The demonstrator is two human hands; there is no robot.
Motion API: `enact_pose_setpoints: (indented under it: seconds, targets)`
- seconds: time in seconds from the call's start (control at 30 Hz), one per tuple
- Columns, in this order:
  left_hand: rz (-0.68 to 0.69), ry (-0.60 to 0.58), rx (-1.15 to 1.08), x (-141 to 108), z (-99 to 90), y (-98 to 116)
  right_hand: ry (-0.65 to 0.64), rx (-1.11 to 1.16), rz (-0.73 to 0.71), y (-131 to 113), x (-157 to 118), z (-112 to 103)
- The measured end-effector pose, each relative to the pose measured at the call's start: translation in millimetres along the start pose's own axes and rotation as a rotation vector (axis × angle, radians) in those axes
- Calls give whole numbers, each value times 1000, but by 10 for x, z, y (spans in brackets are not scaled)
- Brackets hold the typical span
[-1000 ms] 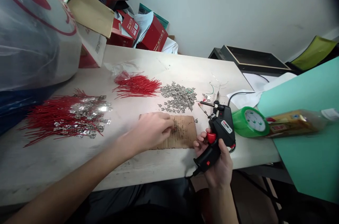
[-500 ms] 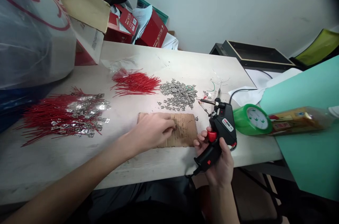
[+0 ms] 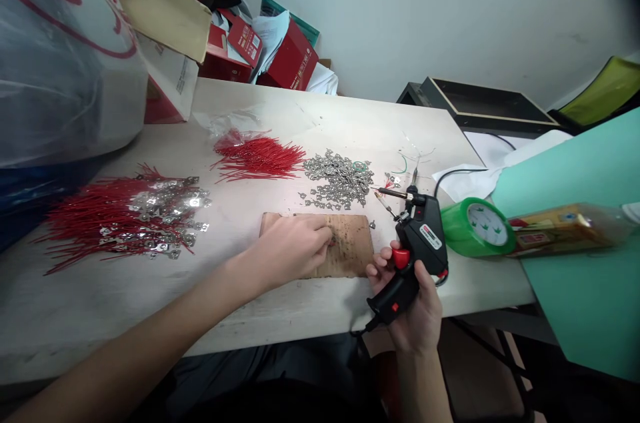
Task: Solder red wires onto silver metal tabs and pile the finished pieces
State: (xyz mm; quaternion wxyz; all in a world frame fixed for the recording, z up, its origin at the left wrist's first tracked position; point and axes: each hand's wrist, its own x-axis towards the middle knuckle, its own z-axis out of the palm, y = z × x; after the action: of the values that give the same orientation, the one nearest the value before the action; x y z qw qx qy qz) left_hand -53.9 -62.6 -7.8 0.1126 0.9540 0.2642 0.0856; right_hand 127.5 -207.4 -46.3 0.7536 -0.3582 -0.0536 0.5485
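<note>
Soldering gun [image 3: 420, 236], black with a red trigger: right hand [image 3: 423, 316] clenched around the handle, fingers partly covering the body. Tip points toward 10 o'clock, just past the far corner of a cardboard sheet [image 3: 353, 246] on the white table [image 3: 325, 116].

Left hand [image 3: 293, 251] over the sheet, fingertips [image 3: 326, 233] drawn together at its speckled middle. Anything between them is hidden; grip cannot be told.

From the sheet: 12 o'clock, heap of metal pull tabs [image 3: 340, 179]; 11 o'clock, bundle of red wires [image 3: 257, 159]; 9 o'clock, more red wires tangled with tabs [image 3: 125, 219]. Past the gun at 3 o'clock, green tape roll [image 3: 475, 228], then a lying bottle [image 3: 565, 229], cut off by the frame edge.
</note>
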Motion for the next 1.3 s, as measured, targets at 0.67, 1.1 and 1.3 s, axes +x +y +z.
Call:
enact_pose_setpoints:
  seconds: [0.67, 1.1, 1.3]
  targets:
    - [-30, -132, 29, 21, -88, -24, -21, -91, -29, 14, -19, 32]
    - [-56, -60, -742, 7, -65, 118, -18, -422, -192, 129, -96, 132]
    - [-71, -151, -933, 1, 62, 247, 55, -486, -173, 126, -147, 193]
